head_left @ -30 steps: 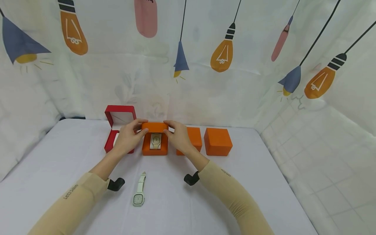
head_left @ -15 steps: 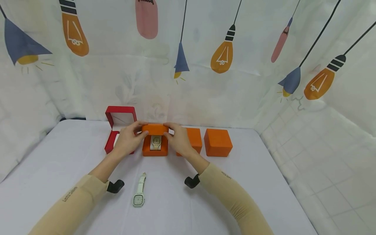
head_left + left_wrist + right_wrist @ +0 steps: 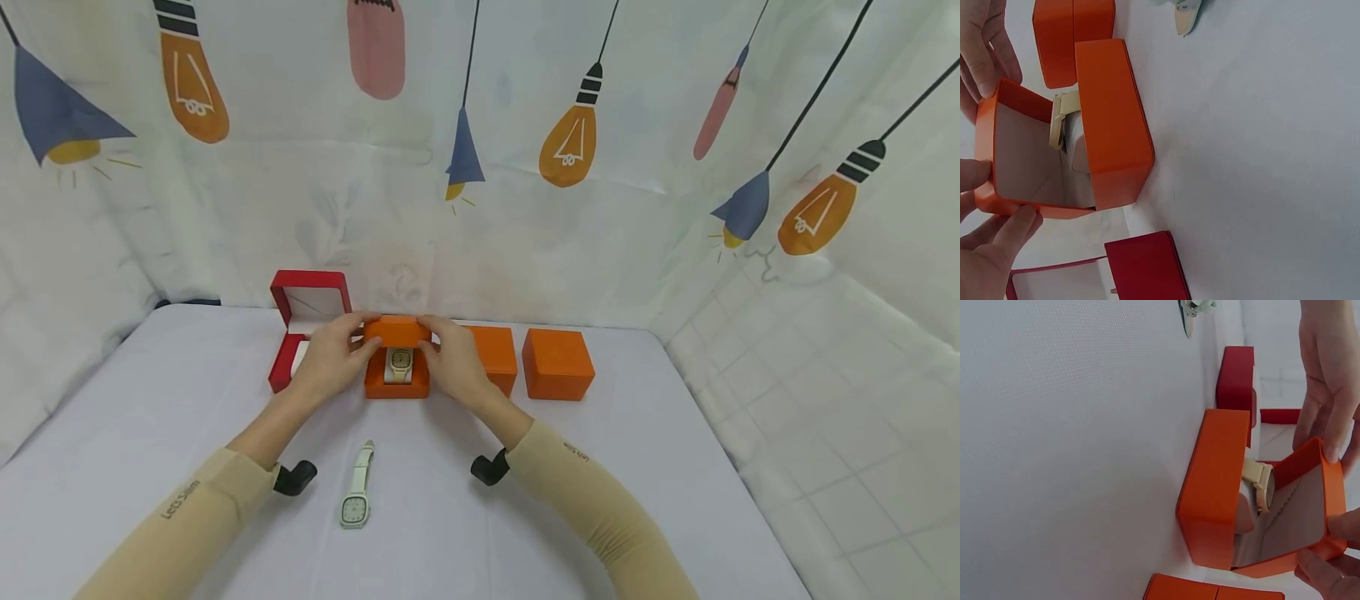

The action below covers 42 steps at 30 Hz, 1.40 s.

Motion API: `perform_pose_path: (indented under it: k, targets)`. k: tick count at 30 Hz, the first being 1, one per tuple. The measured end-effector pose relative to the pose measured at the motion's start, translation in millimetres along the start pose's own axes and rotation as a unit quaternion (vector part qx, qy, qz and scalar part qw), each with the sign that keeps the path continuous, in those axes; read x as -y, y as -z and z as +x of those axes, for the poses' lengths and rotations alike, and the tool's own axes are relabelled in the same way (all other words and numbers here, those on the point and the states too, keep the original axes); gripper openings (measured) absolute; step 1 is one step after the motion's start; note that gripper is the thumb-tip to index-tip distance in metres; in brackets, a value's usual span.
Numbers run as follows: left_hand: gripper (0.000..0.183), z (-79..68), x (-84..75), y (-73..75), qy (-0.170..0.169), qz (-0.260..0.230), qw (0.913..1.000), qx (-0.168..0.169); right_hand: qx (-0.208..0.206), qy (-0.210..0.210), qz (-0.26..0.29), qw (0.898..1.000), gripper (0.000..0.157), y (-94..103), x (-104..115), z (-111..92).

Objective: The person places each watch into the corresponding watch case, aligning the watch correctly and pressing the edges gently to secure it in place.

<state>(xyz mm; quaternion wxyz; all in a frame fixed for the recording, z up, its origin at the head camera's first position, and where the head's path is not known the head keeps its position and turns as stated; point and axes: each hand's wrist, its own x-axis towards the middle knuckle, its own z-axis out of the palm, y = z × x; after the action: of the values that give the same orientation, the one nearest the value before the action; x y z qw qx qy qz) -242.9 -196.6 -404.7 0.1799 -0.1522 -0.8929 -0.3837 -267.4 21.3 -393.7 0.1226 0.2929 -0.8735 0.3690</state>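
Both hands hold the lid (image 3: 397,332) of an orange watch box (image 3: 397,390), which stands partly open. My left hand (image 3: 333,357) pinches the lid's left side between thumb and fingers. On its right side my right hand (image 3: 455,358) does the same. A gold watch (image 3: 401,360) sits inside on a pale cushion (image 3: 1245,509), its band wrapped round it. Both wrist views show the lid's pale lining (image 3: 1029,153) and the lid tilted back over the base. Closer to me a pale green watch (image 3: 355,504) lies flat, strap stretched out.
An open red box (image 3: 309,279) stands just left of the orange one, partly behind my left hand. Two closed orange boxes stand to the right, the nearer one (image 3: 495,354) partly covered by my right hand, the other (image 3: 558,364) further right. A patterned curtain (image 3: 495,242) hangs behind the table.
The lid has tipped slightly lower toward the base, with both hands moving along with it. The pale green watch and the other boxes stay where they were.
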Motion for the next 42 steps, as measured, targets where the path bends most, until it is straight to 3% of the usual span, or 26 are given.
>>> perform_pose_path:
  k: [5, 16, 20, 28, 42]
  targets:
    - [0.038, -1.5, -0.3, 0.2, -0.012, 0.008, 0.9999, 0.001, -0.003, 0.009, -0.002, 1.000, 0.038, 0.2, -0.2, -1.4]
    - [0.042, -4.4, 0.2, 1.7, 0.002, 0.010, 0.9998, 0.018, 0.001, 0.015, 0.007, 1.000, 0.038, -1.7, -1.6, -7.1]
    - [0.040, -5.9, 0.2, 2.1, 0.010, 0.014, 0.9994, 0.028, 0.012, 0.012, -0.006, 1.000, 0.038, -3.4, -2.6, -10.3]
    - [0.036, -8.4, 1.7, 0.7, 0.034, 0.025, 0.9958, 0.082, 0.069, -0.012, -0.040, 0.997, 0.029, -8.3, -2.6, -15.5]
    - [0.031, -9.9, 2.3, -2.2, 0.022, 0.049, 0.9949, 0.085, 0.092, -0.031, -0.047, 0.994, 0.025, -6.8, -3.7, -14.7]
